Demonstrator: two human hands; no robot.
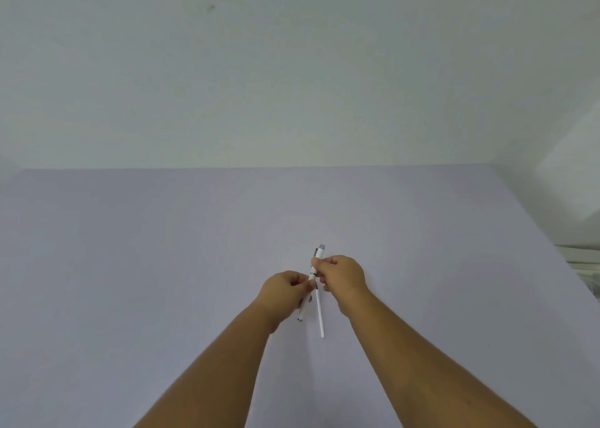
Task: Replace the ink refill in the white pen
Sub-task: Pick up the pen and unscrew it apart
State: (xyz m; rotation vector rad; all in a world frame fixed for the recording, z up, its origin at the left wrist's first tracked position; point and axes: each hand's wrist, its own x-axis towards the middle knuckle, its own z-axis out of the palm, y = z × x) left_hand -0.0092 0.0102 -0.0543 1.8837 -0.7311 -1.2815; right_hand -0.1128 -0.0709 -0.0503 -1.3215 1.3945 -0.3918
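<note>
The white pen [318, 255] is held just above the table, its clicker end pointing away from me. My right hand [341, 273] pinches the pen's upper barrel. My left hand [283, 289] grips the pen's lower part, whose tip [300, 317] pokes out below the palm. The two hands touch at the barrel's joint. A thin white ink refill [319, 314] lies on the table between my wrists, pointing toward me.
The pale lilac table [162, 265] reaches to a plain white wall [292, 70] at the back. At the right the table's edge runs diagonally, with some light-coloured objects [584, 259] beyond it.
</note>
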